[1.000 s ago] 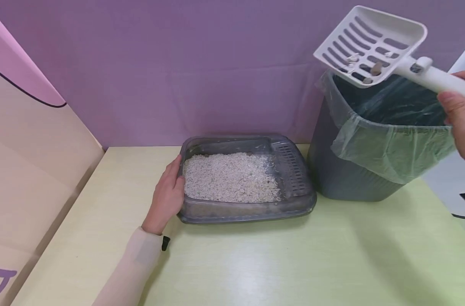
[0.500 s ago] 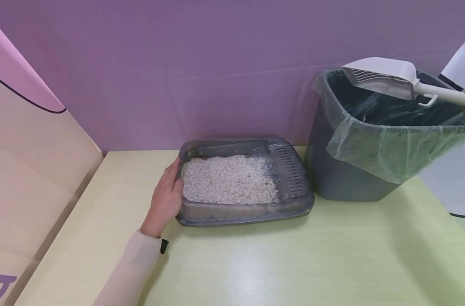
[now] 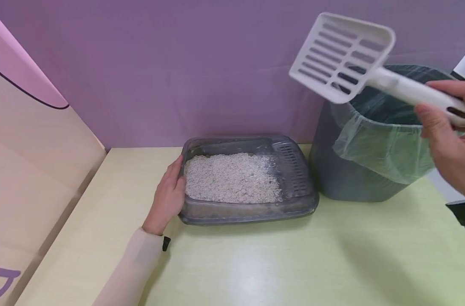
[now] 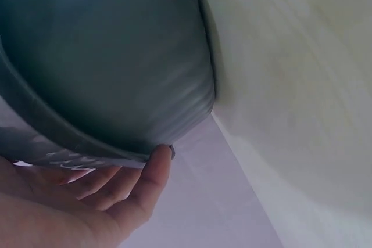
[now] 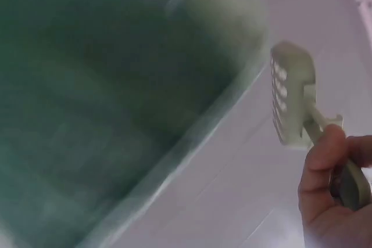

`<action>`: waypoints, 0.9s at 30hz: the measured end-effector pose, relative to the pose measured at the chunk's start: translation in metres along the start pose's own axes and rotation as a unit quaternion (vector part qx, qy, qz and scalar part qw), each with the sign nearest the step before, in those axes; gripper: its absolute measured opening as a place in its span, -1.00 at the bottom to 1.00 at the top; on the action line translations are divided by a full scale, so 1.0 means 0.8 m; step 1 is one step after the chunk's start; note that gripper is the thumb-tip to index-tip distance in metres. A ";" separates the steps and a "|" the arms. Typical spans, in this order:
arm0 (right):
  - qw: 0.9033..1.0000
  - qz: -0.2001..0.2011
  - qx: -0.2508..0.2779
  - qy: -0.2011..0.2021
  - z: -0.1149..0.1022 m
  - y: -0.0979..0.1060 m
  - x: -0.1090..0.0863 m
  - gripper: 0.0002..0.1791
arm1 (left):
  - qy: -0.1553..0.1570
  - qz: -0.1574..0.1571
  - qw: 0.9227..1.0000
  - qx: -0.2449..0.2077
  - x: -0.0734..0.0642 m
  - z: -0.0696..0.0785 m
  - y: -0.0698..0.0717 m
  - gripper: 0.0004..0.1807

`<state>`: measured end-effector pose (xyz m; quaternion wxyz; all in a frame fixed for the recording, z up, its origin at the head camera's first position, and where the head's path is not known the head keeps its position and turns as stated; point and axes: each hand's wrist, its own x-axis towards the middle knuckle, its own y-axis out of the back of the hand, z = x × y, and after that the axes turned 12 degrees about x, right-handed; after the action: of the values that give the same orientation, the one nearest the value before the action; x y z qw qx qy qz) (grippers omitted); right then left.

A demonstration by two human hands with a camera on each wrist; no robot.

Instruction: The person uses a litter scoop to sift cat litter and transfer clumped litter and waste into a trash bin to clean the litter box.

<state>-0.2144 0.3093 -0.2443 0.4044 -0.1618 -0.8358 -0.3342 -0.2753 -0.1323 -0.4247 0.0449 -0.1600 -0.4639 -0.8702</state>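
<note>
In the head view, my right hand (image 3: 452, 136) grips the handle of a white slotted litter scoop (image 3: 341, 57). The scoop is raised over the left edge of a grey trash bin (image 3: 351, 174), and no clumps show in its bowl. The right wrist view shows the scoop (image 5: 293, 94) side-on, its handle held between thumb and fingers. My left hand (image 3: 167, 197) holds the left rim of a dark grey litter box (image 3: 248, 212), thumb at the rim. Fingers of that hand (image 4: 136, 196) lie along the rim in the left wrist view. Pale litter (image 3: 232, 178) fills the box's main part.
The bin has a translucent green liner (image 3: 385, 148) folded over its rim and stands just right of the litter box. A purple backdrop (image 3: 217, 72) rises behind both. Pale panels flank the light table (image 3: 248, 263).
The right hand has turned the scoop over above the bin, then back upright and moved it left. Clumps seen in the scoop earlier are gone from it. The left hand stays at the litter box.
</note>
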 end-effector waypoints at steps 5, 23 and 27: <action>0.984 -0.149 -0.076 0.067 -0.038 -0.039 -0.030 -0.67 | -0.006 -0.014 1.000 -0.009 0.003 0.006 0.002 -0.40; 0.923 -0.354 -0.081 -0.123 0.001 -0.149 -0.130 -0.56 | 0.006 -0.040 0.999 -0.022 0.006 -0.016 0.020 -0.39; 0.941 -0.323 -0.087 -0.049 -0.023 -0.148 -0.113 -0.45 | -0.042 -0.030 0.999 -0.019 0.003 0.005 0.035 -0.38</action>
<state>-0.2119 0.2106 -0.3575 0.2174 0.0656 -0.8296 -0.5101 -0.2700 -0.1446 -0.4000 -0.0035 -0.1834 -0.4535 -0.8722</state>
